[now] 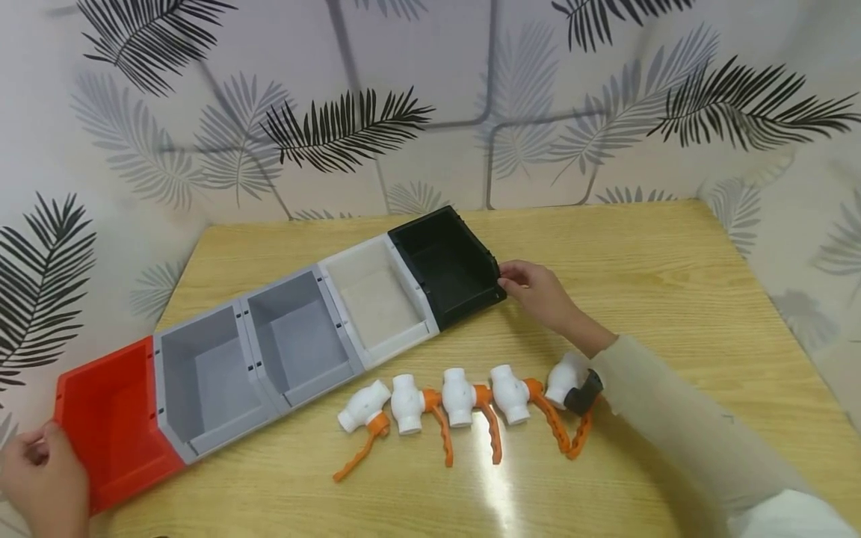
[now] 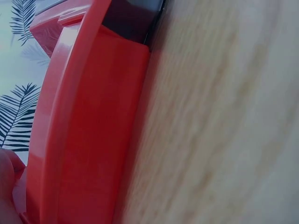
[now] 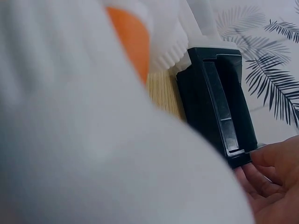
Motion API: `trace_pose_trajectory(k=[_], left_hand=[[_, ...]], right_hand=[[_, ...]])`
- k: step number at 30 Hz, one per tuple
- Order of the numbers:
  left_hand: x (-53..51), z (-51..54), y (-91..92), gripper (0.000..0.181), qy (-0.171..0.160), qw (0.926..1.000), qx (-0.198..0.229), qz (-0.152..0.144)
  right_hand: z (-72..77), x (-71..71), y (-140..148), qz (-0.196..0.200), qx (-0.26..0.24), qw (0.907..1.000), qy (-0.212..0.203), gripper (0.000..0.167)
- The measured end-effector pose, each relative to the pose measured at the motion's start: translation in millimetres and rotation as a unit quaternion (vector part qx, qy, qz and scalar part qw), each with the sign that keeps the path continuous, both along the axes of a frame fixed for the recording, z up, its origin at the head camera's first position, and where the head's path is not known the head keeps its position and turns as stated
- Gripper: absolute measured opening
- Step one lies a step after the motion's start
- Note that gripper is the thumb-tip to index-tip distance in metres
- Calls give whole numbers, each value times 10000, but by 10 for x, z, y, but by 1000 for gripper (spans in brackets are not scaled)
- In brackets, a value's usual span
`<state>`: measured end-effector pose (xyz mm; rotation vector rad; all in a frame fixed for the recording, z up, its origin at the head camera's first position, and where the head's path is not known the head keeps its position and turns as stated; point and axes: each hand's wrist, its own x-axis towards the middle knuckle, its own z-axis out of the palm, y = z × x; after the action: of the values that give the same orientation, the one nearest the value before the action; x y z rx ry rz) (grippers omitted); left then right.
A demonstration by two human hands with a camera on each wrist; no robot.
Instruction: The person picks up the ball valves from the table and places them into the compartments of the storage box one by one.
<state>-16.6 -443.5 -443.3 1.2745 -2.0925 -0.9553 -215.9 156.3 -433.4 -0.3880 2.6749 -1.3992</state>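
While the row of five open plastic bins lies slantwise across the table, both ends are in hand. Near left end: red bin [image 1: 117,418], its outer rim gripped by the left hand [image 1: 50,478], thumb and fingers bent round the edge. Far right end: black bin [image 1: 447,269], one corner pinched between thumb and fingertips of the right hand [image 1: 538,295]; the grip is narrow, seen plainly from the right wrist too.

Between them, in order from the red: first gray bin [image 1: 208,381], second gray bin [image 1: 299,340], white bin [image 1: 377,295]. Neighbors sit edge to edge; insides show bare.

Just on the near side of the row, five white ball valves with orange lever handles, lying in a loose line. Leftmost valve [image 1: 364,404] tilted, lever toward lower left; second valve [image 1: 406,403] and third valve [image 1: 459,397] nearly upright in view, levers pointing to the near side. Fourth valve [image 1: 510,394] has its lever meeting that of the rightmost valve [image 1: 568,377] in a V; the latter carries a black collar, partly under the beige sleeve [image 1: 679,418].

Table [image 1: 646,254]: light wood grain. Behind, wall covering [image 1: 430,75] with black and gray fronds. Right wrist foreground: large blurred pale shape, identity unclear.
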Motion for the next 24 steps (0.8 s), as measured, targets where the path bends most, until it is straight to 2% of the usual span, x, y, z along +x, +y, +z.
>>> trace_pose_trajectory(k=[4,7,11,15,20,24], left_hand=[[-57,-23,20,6,290,9986,-301,-310],[-101,-28,32,6,472,9969,-362,-520],[-191,-16,76,7,493,9955,-338,-735],[-325,-6,149,7,579,9927,-395,-976],[-536,-12,262,8,813,9859,-511,-1372],[-696,-11,379,14,828,9826,-576,-1562]], right_hand=[[19,10,65,-41,56,10000,33,31],[18,10,118,-85,80,9999,88,29],[-5,10,218,-176,158,9996,144,29],[-21,22,339,-301,214,9992,160,31],[0,83,500,-515,268,9981,213,32],[1,136,632,-666,296,9971,233,33]])
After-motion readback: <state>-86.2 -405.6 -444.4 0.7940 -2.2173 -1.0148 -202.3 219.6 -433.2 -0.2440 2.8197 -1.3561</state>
